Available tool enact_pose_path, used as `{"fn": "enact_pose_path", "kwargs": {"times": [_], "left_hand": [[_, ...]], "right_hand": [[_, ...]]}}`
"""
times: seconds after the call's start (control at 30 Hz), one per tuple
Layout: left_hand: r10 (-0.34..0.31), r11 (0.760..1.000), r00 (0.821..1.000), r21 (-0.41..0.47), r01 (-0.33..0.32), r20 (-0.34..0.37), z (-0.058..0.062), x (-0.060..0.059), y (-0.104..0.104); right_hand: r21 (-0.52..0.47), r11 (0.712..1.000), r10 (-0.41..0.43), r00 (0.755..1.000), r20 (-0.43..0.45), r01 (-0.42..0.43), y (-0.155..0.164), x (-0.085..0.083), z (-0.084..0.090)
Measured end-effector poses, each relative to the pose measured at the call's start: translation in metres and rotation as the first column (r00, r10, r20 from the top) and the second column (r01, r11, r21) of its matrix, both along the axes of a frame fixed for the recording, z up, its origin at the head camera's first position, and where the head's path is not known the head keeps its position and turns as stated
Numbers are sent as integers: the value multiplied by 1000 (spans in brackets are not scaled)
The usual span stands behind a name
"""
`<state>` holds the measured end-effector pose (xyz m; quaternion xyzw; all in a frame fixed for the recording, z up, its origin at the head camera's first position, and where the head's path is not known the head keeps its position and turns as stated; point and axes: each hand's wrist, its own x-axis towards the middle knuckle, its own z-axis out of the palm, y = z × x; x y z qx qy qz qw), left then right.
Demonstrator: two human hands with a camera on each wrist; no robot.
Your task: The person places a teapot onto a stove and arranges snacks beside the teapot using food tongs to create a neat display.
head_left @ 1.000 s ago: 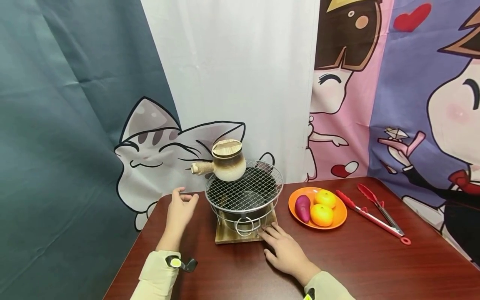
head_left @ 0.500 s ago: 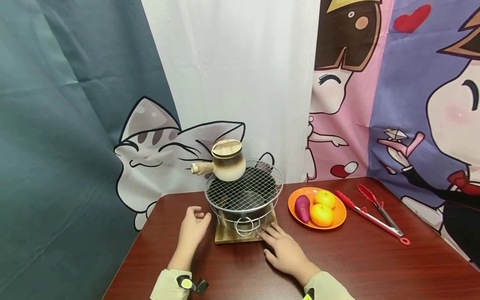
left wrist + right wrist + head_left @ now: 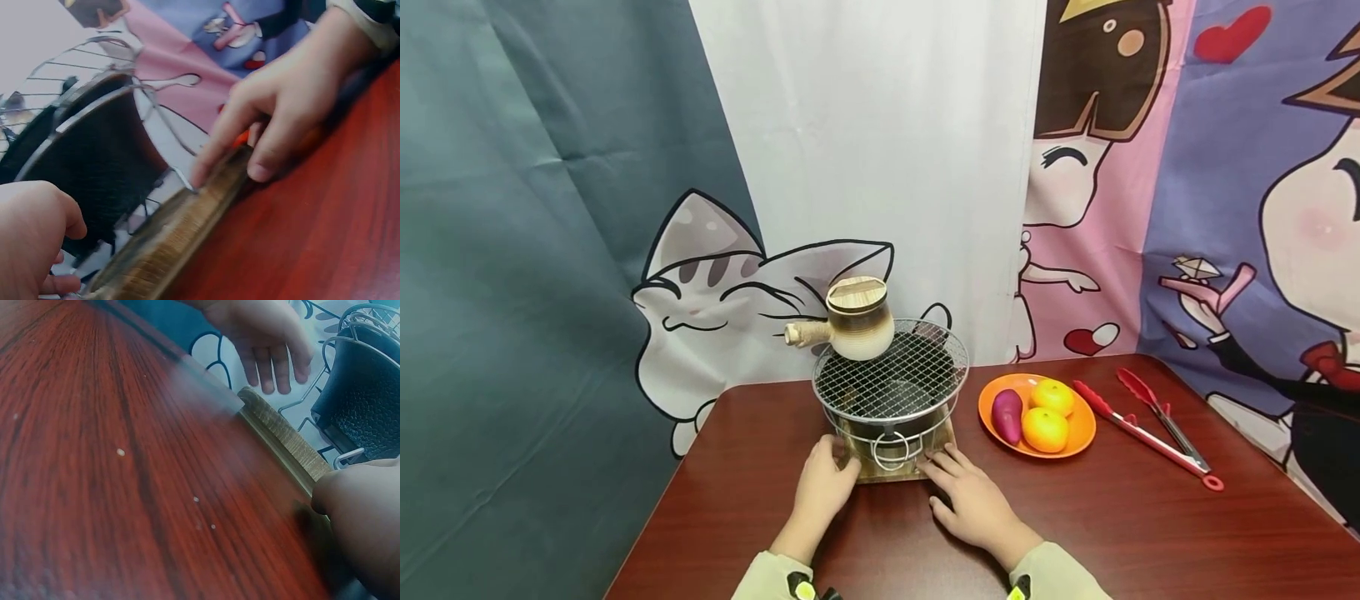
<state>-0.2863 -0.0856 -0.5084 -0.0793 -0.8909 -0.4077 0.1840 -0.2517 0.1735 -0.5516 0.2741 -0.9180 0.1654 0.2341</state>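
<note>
Table [image 3: 1150,517]: board [image 3: 891,473] between fingers [image 3: 942,467].

In the head view the left hand [image 3: 822,492] covers the lower-left corner of the wooden board [image 3: 891,473], and both sleeves are cut off by the bottom edge. In the left wrist view the left hand [image 3: 28,240] is cropped at the lower left and the grill stove [image 3: 87,156] at the left edge. In the right wrist view the right hand [image 3: 362,519] is a blurred mass at the lower right, the table [image 3: 94,487] soft-focused.
</note>
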Motion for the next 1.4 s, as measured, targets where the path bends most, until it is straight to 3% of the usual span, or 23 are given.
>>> {"fn": "enact_pose_path", "kwargs": {"times": [0.2,0.53,0.83,1.17,1.4], "left_hand": [[-28,997,996,-76,21,-89,-8,3,9],[-76,986,985,-161,50,-157,-22,13,22],[-119,946,973,-319,51,-198,-32,21,28],[-162,905,950,-423,36,-265,-46,23,25],[-178,885,942,-464,27,-284,-48,23,24]], "right_hand": [[-3,1000,-2,1000,-25,2,0,-2,-1],[5,1000,-7,1000,21,7,0,-1,1],[4,1000,5,1000,-28,-5,1,-1,0],[27,1000,-2,1000,-7,2,2,1,-1],[-21,1000,21,998,-51,-22,4,0,0]]}}
